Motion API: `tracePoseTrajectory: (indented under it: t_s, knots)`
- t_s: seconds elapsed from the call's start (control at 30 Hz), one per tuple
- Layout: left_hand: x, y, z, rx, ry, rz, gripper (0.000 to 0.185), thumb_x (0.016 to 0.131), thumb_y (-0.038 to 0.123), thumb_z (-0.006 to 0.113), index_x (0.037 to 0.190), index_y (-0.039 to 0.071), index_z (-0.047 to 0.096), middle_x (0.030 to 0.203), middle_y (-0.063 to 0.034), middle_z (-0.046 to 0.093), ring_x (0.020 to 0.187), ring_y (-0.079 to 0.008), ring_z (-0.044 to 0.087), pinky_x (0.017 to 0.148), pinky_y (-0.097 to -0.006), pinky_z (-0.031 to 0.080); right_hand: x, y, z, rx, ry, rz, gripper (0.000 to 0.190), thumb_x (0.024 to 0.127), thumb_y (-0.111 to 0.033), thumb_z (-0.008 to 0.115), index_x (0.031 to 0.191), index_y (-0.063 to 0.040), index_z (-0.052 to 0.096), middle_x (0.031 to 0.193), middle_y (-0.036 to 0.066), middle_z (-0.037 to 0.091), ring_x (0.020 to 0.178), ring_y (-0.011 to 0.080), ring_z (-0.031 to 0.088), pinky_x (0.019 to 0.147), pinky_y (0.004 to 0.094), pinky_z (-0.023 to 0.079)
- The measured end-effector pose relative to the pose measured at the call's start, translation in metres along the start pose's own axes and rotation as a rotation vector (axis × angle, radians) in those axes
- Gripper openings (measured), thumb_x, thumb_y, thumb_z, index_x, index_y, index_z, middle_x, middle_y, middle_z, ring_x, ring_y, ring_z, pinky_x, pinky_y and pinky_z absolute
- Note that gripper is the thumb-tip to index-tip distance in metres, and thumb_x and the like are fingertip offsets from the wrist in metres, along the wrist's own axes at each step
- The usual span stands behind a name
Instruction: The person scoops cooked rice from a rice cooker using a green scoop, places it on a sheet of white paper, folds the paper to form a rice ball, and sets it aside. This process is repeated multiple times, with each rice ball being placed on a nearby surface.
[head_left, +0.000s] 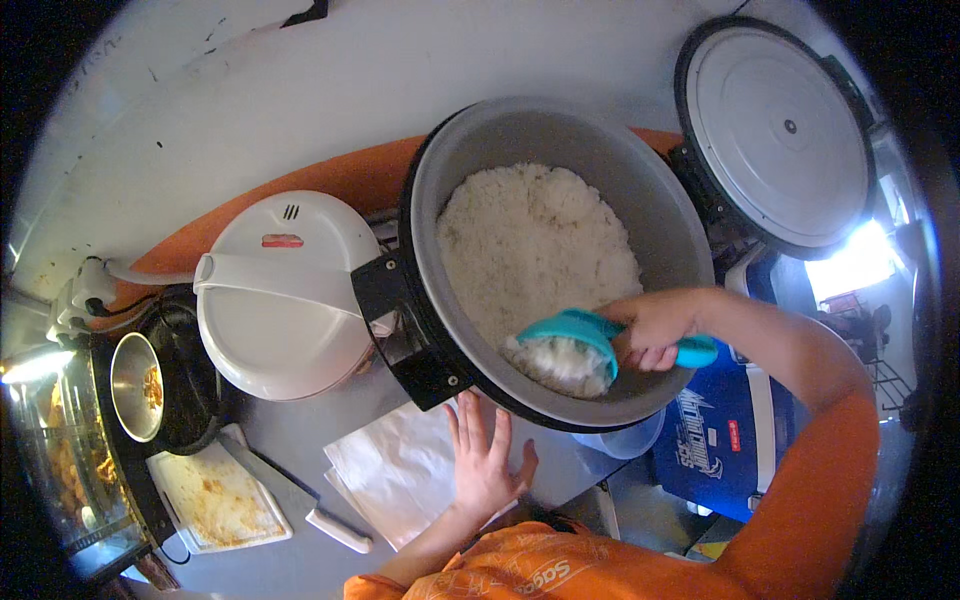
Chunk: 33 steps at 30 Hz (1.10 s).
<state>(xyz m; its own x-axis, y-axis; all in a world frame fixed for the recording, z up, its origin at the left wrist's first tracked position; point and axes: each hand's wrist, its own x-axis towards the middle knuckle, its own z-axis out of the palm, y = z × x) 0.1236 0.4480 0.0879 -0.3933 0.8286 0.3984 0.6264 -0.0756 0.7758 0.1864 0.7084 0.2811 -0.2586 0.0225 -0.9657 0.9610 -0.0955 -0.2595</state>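
Note:
My right hand (656, 330) grips the handle of a teal plastic scoop (566, 326) inside a large rice cooker pot (667, 217). White rice (532, 232) lies heaped across the pot's bottom, and some fills the scoop, which is tipped with its mouth towards me. Below the pot's near rim, my left hand (484, 457) is spread with fingers apart, its fingertips close to the black side of the cooker. Whether they touch it, I cannot tell. Under and beside that hand lie white paper sheets (405, 457) on the metal counter (300, 427).
Left of the pot sits a closed white rice cooker (285, 300). A knife (300, 491) rests against a stained cutting board (217, 495), near a metal bowl (135, 386). At right are a blue cooler box (720, 435), a clear plastic container (630, 439) and a large round lid (776, 135).

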Motion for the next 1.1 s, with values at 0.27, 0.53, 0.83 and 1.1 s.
tracePoseTrajectory:
  t_s: [0.27, 0.53, 0.83, 1.1]
  knots:
    - [-0.004, -0.010, 0.009, 0.015, 0.023, 0.020, 0.094, 0.075, 0.016, 0.073, 0.152, 0.011, 0.019, 0.148, -0.0389, 0.017, 0.138, -0.0567, 0.022, 0.108, -0.0716, 0.020, 0.073, 0.011, -0.019, -0.672, 0.686, -0.543, 0.026, 0.081, -0.010, 0.059, 0.103, 0.004, 0.054, 0.069, 0.015, 0.063, 0.050, 0.0247, 0.063, 0.041, 0.0433, 0.047]
    - [-0.002, -0.008, 0.000, 0.032, -0.019, -0.001, 0.087, 0.075, 0.016, 0.073, 0.149, 0.010, 0.027, 0.148, -0.0367, 0.020, 0.137, -0.0539, 0.025, 0.108, -0.0699, 0.023, 0.082, -0.007, -0.005, -0.361, 0.174, -0.255, 0.012, 0.082, -0.013, 0.058, 0.081, -0.002, 0.061, 0.056, 0.007, 0.055, 0.043, 0.0196, 0.054, 0.037, 0.0346, 0.042]
    - [-0.005, -0.008, 0.012, -0.049, -0.011, -0.023, 0.084, 0.073, 0.012, 0.069, 0.147, 0.007, 0.028, 0.147, -0.0386, 0.020, 0.136, -0.0575, 0.023, 0.108, -0.0685, 0.024, 0.001, 0.019, 0.009, -0.080, -0.064, -0.130, 0.027, 0.087, -0.011, 0.054, 0.114, -0.011, 0.051, 0.060, -0.004, 0.043, 0.043, 0.0061, 0.041, 0.035, 0.0225, 0.035]
    - [-0.021, -0.008, -0.037, -0.041, 0.033, -0.049, 0.073, 0.079, 0.007, 0.063, 0.146, 0.006, 0.035, 0.143, -0.0257, 0.042, 0.129, -0.0421, 0.045, 0.105, -0.0505, 0.041, -0.040, 0.038, 0.000, 0.466, -0.663, -0.250, 0.032, 0.093, -0.033, 0.059, 0.071, -0.012, 0.049, 0.054, -0.008, 0.031, 0.037, 0.0010, 0.026, 0.029, 0.0201, 0.022]
